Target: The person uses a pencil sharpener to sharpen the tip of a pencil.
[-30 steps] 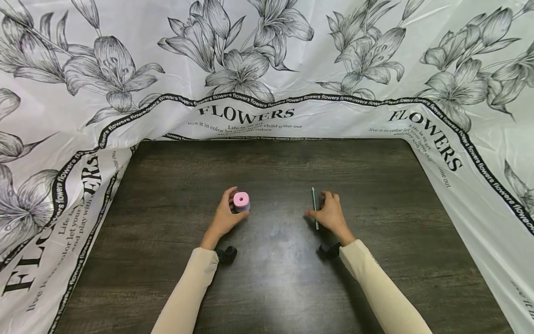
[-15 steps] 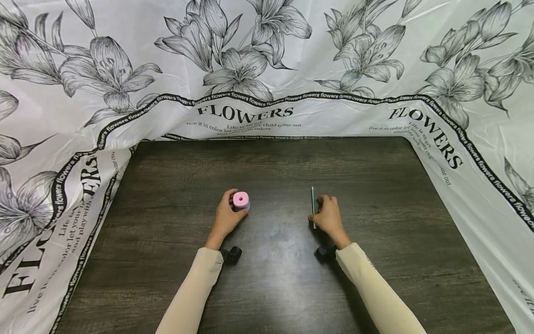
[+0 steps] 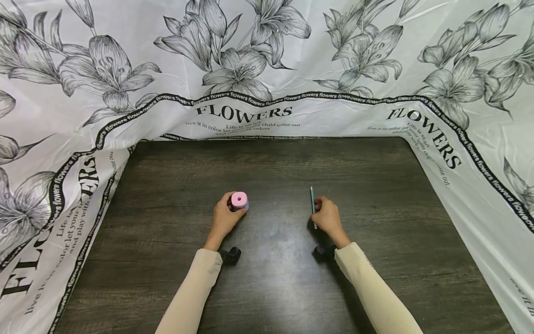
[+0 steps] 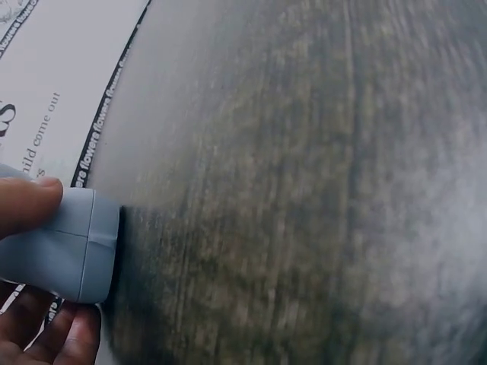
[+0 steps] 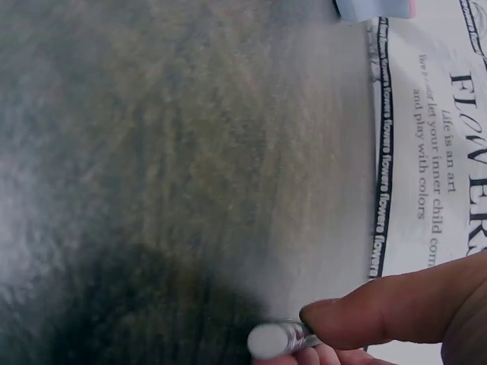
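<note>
On the table (image 3: 275,167), left hand (image 3: 223,219) curled round the sharpener (image 3: 239,200), right hand (image 3: 328,218) pinching the pencil (image 3: 313,200): pick-up stage, seemingly, and next wants a steady lift.

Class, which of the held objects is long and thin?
The slim green pencil in the right hand; the pink-topped, pale-blue block in the left hand is squat.
</note>
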Motion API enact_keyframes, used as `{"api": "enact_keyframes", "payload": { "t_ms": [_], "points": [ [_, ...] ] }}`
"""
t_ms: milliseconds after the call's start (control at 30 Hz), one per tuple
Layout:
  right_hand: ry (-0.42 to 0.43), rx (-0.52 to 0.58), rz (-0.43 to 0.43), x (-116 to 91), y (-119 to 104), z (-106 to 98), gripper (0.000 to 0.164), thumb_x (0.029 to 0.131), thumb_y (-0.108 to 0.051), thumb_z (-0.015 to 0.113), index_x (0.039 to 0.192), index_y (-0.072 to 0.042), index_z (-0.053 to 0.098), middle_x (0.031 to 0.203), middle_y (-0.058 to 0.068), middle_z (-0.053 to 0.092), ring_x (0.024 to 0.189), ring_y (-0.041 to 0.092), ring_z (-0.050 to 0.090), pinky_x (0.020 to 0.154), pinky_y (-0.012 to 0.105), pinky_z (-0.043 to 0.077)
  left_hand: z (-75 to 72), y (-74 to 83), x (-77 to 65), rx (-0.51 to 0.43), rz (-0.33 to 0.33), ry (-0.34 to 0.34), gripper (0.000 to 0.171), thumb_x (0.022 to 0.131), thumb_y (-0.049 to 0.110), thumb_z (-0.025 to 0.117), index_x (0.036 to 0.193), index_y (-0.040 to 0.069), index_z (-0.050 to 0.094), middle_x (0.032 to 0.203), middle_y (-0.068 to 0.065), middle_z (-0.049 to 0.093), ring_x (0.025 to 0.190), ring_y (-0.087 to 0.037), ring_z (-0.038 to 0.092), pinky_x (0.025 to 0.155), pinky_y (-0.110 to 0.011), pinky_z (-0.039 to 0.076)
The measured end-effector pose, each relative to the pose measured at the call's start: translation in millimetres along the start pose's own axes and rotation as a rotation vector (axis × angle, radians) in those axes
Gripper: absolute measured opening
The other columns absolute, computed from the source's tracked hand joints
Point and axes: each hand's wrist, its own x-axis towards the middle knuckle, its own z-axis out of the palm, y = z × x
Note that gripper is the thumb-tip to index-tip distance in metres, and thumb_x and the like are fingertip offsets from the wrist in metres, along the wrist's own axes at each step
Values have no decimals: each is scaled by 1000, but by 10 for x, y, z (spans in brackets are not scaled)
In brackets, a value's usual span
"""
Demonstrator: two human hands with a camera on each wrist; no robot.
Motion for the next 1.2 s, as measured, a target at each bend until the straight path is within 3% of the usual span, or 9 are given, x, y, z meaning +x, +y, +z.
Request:
{"api": "enact_keyframes", "payload": {
  "t_ms": [300, 567, 833, 1200],
  "points": [
    [-68, 104, 116, 15, 32, -72, 39, 75, 4, 60, 114, 5, 62, 94, 14, 63, 83, 25, 58, 70, 33, 46, -85, 28, 6, 29, 9, 10, 54, 78, 8, 76, 126, 1, 53, 121, -22, 59, 110, -34, 58, 92, -47, 47],
    [-9, 89, 107, 42, 25, -175, 35, 75, 4, 56, 108, 2, 66, 93, 14, 65, 84, 26, 58, 74, 35, 44, -144, 39, 27, 68, 32, 9, 54, 79, 8, 76, 126, 0, 52, 122, -21, 55, 113, -34, 55, 94, -46, 47],
    [-37, 150, 42, 49, 11, -266, 38, 78, 8, 47, 111, 3, 65, 99, 19, 63, 78, 24, 58, 66, 28, 44, -215, 94, 45, 103, 67, 2, 54, 79, 15, 77, 125, 0, 53, 119, -20, 56, 109, -33, 55, 92, -45, 46],
    [-17, 103, -145, 129, -147, -435, 21, 92, 0, 56, 110, 3, 66, 96, 18, 64, 68, 21, 57, 60, 29, 44, -337, 265, 154, 179, 152, 32, 53, 75, 12, 77, 122, -2, 56, 117, -19, 56, 111, -37, 55, 95, -50, 43]
  ]
}}
